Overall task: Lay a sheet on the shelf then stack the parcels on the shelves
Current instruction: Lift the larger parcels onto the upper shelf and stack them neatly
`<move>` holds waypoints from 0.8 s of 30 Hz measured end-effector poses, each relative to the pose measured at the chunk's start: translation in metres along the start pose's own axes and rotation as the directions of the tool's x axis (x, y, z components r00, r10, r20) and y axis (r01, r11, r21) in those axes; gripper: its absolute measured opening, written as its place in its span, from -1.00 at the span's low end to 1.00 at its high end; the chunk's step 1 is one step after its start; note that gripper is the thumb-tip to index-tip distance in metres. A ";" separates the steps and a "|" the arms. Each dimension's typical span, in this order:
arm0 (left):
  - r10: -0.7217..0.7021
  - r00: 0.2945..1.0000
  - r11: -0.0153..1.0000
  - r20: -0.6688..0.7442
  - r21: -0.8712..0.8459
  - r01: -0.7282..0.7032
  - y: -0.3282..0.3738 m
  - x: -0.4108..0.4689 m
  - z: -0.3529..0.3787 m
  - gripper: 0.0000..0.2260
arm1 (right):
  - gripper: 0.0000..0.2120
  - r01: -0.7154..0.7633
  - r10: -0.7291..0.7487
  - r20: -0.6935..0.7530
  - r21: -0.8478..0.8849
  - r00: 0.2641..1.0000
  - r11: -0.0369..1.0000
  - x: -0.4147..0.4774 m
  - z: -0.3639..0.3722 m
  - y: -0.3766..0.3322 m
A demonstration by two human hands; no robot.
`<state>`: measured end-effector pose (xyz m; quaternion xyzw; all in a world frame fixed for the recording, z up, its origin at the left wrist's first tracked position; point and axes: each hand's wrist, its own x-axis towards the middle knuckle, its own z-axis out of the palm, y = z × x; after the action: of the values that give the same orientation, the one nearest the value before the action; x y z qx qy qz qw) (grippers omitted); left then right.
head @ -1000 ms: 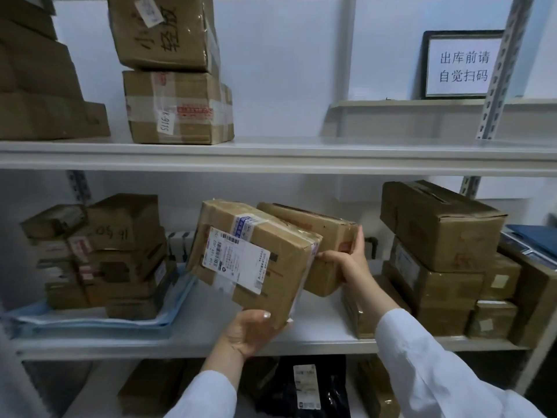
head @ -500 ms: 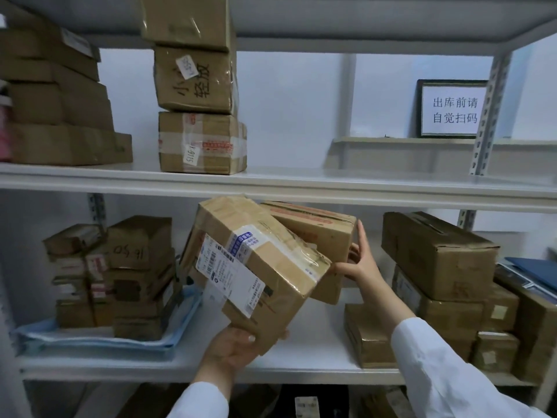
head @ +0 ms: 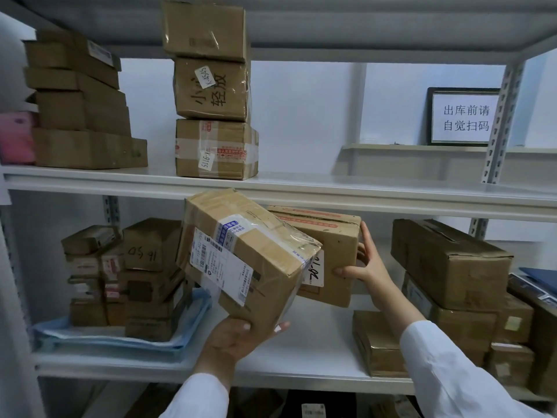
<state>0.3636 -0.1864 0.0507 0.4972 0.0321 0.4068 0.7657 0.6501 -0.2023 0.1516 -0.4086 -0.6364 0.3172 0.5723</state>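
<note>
Rear parcel — front half hidden.

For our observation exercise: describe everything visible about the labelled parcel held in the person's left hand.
The labelled parcel is a brown cardboard box, taped with clear film, bearing a white barcoded shipping label and a blue-and-white sticker. It is tilted, held in the air before the middle shelf. The left hand supports its lower corner from beneath. It overlaps the second box, gripped by the right hand; contact between them is unclear.

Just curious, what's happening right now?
Left hand under labelled parcel. Right hand grips second parcel. Both tilted, above middle shelf. Nothing blocking.
</note>
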 end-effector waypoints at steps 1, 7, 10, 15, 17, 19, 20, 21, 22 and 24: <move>0.066 0.995 0.998 -0.079 0.012 -0.065 0.014 0.003 0.008 -0.42 | 0.15 -0.001 0.001 0.001 -0.004 1.000 1.000 0.001 0.000 0.000; 0.141 0.988 0.986 0.060 0.076 -0.146 -0.003 0.014 -0.003 -0.41 | 0.17 -0.005 0.005 0.010 -0.020 1.000 1.000 0.004 0.001 -0.003; 0.078 0.995 0.993 0.063 0.084 -0.083 0.000 0.016 0.008 -0.42 | 0.17 -0.009 0.009 0.012 -0.017 1.000 1.000 0.005 0.002 -0.004; 0.124 0.982 0.989 0.144 0.067 -0.135 0.001 0.017 0.017 -0.46 | 0.18 -0.024 0.024 0.004 -0.002 1.000 1.000 0.003 0.004 -0.007; 0.123 0.981 0.990 0.147 0.052 -0.132 -0.001 0.018 0.018 -0.46 | 0.17 -0.030 0.030 0.000 0.006 1.000 1.000 0.003 0.005 -0.010; 0.110 0.986 0.991 0.126 0.064 -0.119 -0.002 0.019 0.020 -0.46 | 0.11 -0.026 0.027 -0.013 0.010 1.000 1.000 0.004 0.004 -0.012; 0.092 0.989 0.995 0.112 0.040 -0.097 -0.003 0.017 0.019 -0.45 | 0.09 -0.034 0.035 -0.014 0.018 0.999 0.999 0.003 0.005 -0.011; 0.097 0.989 0.995 0.111 0.015 -0.100 -0.003 0.018 0.018 -0.44 | 0.09 -0.039 0.039 -0.023 0.018 0.999 0.999 0.003 0.005 -0.013; 0.102 0.987 0.995 0.122 0.004 -0.103 -0.003 0.018 0.016 -0.44 | 0.09 -0.038 0.038 -0.028 0.012 0.999 0.999 0.003 0.005 -0.014; 0.099 0.988 0.995 0.115 0.008 -0.101 -0.005 0.014 0.018 -0.43 | 0.09 -0.045 0.046 -0.027 0.014 0.999 0.999 0.001 0.007 -0.014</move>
<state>0.3838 -0.1915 0.0608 0.5260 -0.0341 0.4152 0.7415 0.6408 -0.2070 0.1633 -0.4235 -0.6171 0.3287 0.5761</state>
